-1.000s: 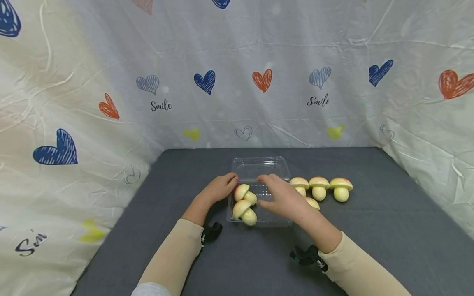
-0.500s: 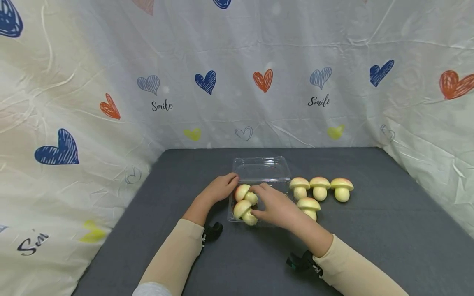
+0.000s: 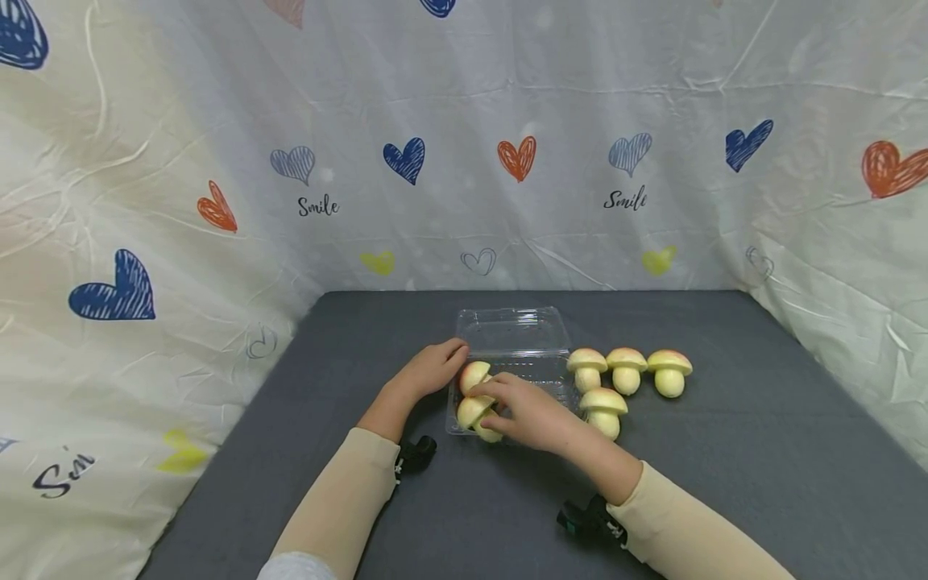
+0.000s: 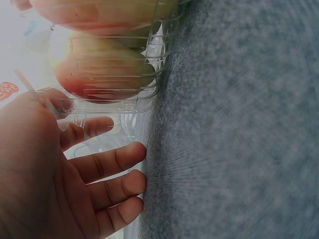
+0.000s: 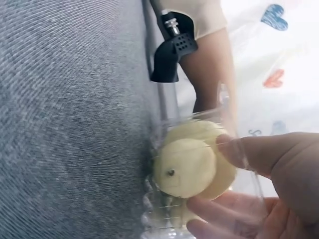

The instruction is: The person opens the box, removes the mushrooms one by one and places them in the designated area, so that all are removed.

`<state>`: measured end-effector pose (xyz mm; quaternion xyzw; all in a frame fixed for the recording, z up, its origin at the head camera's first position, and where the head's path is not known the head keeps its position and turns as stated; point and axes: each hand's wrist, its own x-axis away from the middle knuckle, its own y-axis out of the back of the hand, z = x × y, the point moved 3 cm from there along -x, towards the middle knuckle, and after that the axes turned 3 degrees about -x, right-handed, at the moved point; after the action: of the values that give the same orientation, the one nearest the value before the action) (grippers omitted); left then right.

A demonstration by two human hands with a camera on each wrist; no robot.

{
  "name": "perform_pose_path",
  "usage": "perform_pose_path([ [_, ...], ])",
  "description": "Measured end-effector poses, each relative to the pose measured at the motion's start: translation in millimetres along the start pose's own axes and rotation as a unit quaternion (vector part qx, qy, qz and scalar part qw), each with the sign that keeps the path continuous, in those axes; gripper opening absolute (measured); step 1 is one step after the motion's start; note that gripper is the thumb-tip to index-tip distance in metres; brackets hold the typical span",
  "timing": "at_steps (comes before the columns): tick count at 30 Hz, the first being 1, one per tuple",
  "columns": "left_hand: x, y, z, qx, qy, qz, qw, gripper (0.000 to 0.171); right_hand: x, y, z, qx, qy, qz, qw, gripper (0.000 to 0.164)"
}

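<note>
A clear plastic clamshell container (image 3: 540, 370) stands with its lid folded back on the dark table. Two toy mushrooms lie along its left side, cream with reddish caps. My left hand (image 3: 429, 369) holds the container's back left corner. In the left wrist view, thumb and index finger meet the plastic rim while the other fingers (image 4: 117, 189) extend outside it. My right hand (image 3: 532, 411) reaches into the container and pinches the front mushroom (image 3: 474, 409), thumb by the stem. The rear mushroom (image 3: 474, 375) lies behind, partly hidden by the fingers.
Right of the container, three mushrooms stand in a row, the middle one (image 3: 627, 370) close to its neighbours. Another mushroom (image 3: 603, 411) stands in front of them, near the right forearm. The raised lid (image 3: 513, 330) lies toward the back, before a heart-printed curtain (image 3: 449, 209).
My right hand has moved left and lower inside the container, onto the front mushroom, uncovering the mushrooms to its right. My left hand has stayed at the corner.
</note>
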<state>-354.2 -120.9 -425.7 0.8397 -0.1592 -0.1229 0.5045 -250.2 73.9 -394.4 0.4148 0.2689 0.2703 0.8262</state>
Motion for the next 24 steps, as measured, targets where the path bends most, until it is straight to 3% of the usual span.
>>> perform_pose_path([
  [10, 0.4, 2.0, 1.1, -0.008, -0.003, 0.004, 1.0000, 0.050, -0.8, -5.1, -4.4, -0.081, -0.029, -0.003, 0.996, 0.047],
  [18, 0.0, 1.1, 2.8, -0.007, -0.006, -0.001, 1.0000, 0.048, -3.1, -3.9, -7.1, -0.060, -0.045, -0.032, 0.997, 0.039],
  [24, -1.4, 0.7, 2.2, -0.008, -0.010, -0.004, 0.9999, 0.047, -2.4, 0.3, -9.7, -0.054, -0.066, -0.031, 0.996, 0.036],
])
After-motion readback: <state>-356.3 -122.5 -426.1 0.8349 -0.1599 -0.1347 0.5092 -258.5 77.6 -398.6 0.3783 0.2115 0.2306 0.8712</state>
